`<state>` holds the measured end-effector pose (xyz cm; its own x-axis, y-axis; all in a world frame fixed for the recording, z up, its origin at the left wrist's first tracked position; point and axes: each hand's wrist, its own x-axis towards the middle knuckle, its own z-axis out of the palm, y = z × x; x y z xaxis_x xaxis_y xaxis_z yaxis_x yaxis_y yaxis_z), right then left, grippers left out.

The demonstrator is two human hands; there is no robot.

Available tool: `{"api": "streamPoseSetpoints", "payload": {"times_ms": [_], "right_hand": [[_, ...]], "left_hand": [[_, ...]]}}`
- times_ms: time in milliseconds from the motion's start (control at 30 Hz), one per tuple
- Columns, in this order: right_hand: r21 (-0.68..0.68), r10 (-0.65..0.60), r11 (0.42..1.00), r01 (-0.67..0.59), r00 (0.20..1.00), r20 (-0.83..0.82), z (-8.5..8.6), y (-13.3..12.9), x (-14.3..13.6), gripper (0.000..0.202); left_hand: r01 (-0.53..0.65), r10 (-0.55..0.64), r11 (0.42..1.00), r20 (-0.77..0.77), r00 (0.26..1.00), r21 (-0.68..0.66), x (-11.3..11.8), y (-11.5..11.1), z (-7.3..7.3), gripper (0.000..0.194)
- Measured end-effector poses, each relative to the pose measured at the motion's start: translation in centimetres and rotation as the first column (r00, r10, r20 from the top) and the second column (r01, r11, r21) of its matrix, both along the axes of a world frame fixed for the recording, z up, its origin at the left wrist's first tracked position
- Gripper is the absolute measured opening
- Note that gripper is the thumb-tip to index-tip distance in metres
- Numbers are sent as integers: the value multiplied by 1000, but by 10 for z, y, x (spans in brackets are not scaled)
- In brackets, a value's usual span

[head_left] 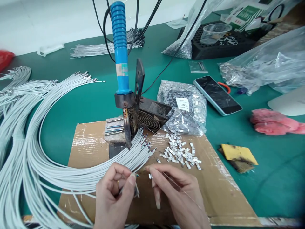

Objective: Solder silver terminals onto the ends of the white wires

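Note:
My left hand [115, 194] is closed in a pinch, thumb against index finger, with the tip of a white cable [137, 175] showing at the fingertips. Part of what lies in that palm is hidden. Opposite it, my right hand [177, 189] pinches a thin solder wire [177, 185] that runs back across the hand. A small metal tab [150, 176] shows by the right fingertips; whether they grip it, I cannot tell. Just beyond both hands stands a blue-handled soldering iron [120, 47], tip down in a holder, above a bundle of white cables [92, 175].
Loose metal tabs [179, 151] lie on the cardboard [214, 190]. Behind are a bag of parts [183, 108], a fan [147, 117] and a phone [218, 94]. A yellow sponge [239, 154] and pink cloth [274, 122] are right. More cables [14, 143] fill the left.

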<state>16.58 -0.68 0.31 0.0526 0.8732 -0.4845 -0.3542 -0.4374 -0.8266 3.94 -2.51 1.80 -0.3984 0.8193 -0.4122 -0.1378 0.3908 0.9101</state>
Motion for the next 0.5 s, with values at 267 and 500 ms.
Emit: {"api": "streamPoseSetpoints", "payload": {"times_ms": [267, 500], "right_hand": [[86, 77, 993, -79, 997, 27, 0, 7, 2, 16], [219, 147, 961, -172, 981, 123, -4, 9, 5, 10]], "left_hand": [[52, -55, 992, 30, 998, 113, -3, -6, -8, 20], [39, -32, 992, -60, 998, 119, 1, -3, -4, 15]]}}
